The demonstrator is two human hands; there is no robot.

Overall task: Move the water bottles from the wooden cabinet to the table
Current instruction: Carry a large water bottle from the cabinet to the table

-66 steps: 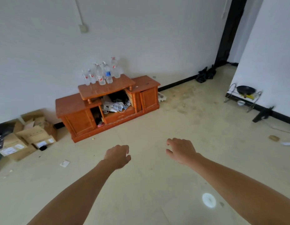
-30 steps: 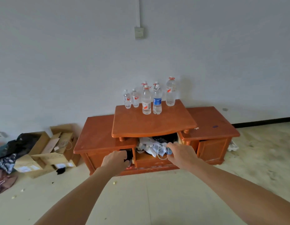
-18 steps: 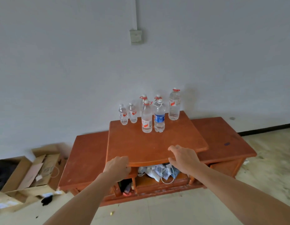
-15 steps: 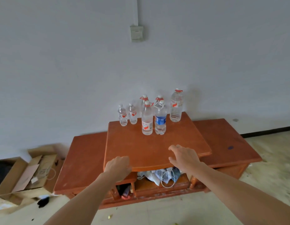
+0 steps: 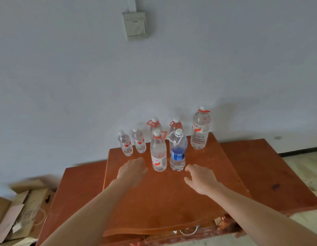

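Several clear water bottles stand upright at the back of the wooden cabinet's raised top (image 5: pixel 164 197). Nearest me are a red-labelled bottle (image 5: pixel 158 151) and a blue-labelled bottle (image 5: pixel 178 150), side by side. Behind them are two more bottles with red neck rings, two small bottles (image 5: pixel 125 142) at the left, and a large bottle (image 5: pixel 200 128) at the right. My left hand (image 5: pixel 132 172) hovers just left of the red-labelled bottle, fingers apart, holding nothing. My right hand (image 5: pixel 201 178) is open just right of the blue-labelled bottle, not touching it.
The cabinet has lower side wings at left (image 5: pixel 79 190) and right (image 5: pixel 271 174). Open cardboard boxes (image 5: pixel 17 212) lie on the floor at the left. A white wall with a switch plate (image 5: pixel 135 25) rises right behind the bottles. Clutter shows in the shelf under the top.
I have come closer to the cabinet, so the bottles look larger. Both hands have moved forward from the top's front edge to either side of the two front bottles.
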